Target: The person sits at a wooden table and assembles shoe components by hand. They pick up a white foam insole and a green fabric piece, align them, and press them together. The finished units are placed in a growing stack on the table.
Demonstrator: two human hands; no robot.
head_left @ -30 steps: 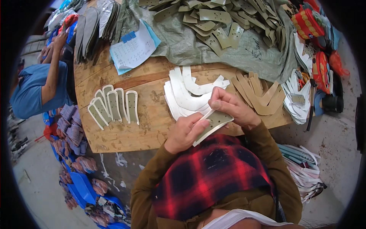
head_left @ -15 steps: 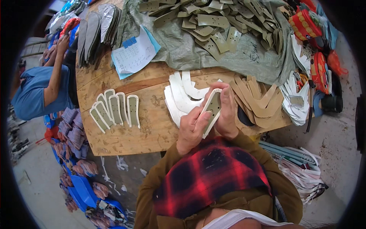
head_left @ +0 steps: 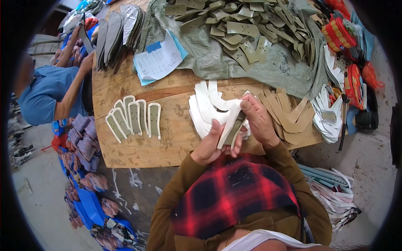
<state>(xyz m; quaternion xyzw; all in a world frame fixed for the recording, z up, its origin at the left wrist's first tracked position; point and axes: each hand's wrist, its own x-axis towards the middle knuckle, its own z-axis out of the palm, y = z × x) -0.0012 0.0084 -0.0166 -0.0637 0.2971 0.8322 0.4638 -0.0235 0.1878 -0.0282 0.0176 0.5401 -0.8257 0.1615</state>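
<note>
Since the earlier frames the cut piece (head_left: pixel 233 125) has been lifted off the stack and turned up on edge, and both hands have come closer together around it at the middle of the frame. The left hand (head_left: pixel 211 144) curls under its lower end, fingers closed on it and thumb along its white edge. The right hand (head_left: pixel 258 119) pinches the upper end between thumb and fingertips (the piece shows a white face and an olive one). Just behind it on the wooden table (head_left: pixel 167 146) lies a stack of white cut pieces (head_left: pixel 205 106). To the right of the hands sits a fan of tan pieces (head_left: pixel 291 113), and left of centre a row of olive pieces with white borders (head_left: pixel 134 119). At the far left another person in a blue shirt (head_left: pixel 42 94) leans over the table.
</note>
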